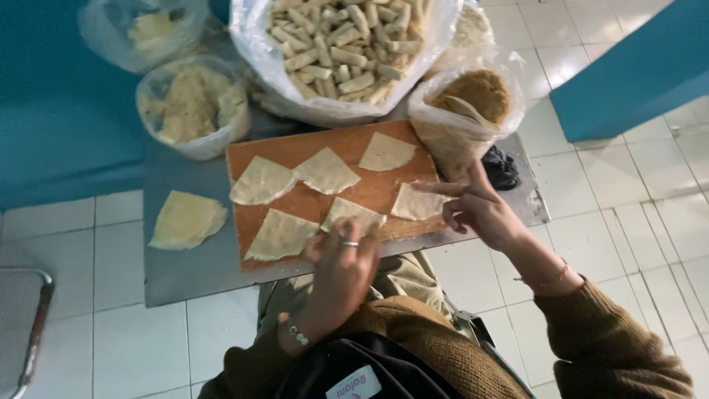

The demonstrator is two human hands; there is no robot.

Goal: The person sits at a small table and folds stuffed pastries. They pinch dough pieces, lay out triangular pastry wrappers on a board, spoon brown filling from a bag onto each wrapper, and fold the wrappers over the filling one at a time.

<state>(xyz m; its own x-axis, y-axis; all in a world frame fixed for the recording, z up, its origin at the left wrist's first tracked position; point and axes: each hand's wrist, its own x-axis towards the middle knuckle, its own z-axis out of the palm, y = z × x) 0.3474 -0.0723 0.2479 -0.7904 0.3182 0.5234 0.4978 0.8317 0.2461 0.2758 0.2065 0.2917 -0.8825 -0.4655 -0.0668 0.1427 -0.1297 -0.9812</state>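
Nearest the camera, the left hand [341,266], with a ring on one finger and a beaded bracelet at the wrist, rests fingers down on the near edge of the wooden board [369,188], its fingertips on the near middle wrapper [353,214]; the fingers lie loosely flat, gripping nothing. To its right the right hand [476,208] is spread, two fingers stretched leftward onto the near right wrapper [415,203], pressing rather than pinching it. Six triangular dough wrappers lie on the board in all: three in the near row, with the third [281,235] at the left, and three in the far row [262,181] [326,171] [385,152]. The board sits on a grey metal bench [185,273], and left of the board on the bare bench lies one stack of pale round sheets [187,219]. Farther off stand four plastic bags: one of pale crumbly filling [193,105] at the left, one of brown filling [473,96] with a spoon in it just beyond the right hand, a large one full of finished rolls [343,48] in the middle, and a small one at the far left [148,29] with pale contents. A dark cloth [502,166] lies by the brown bag.
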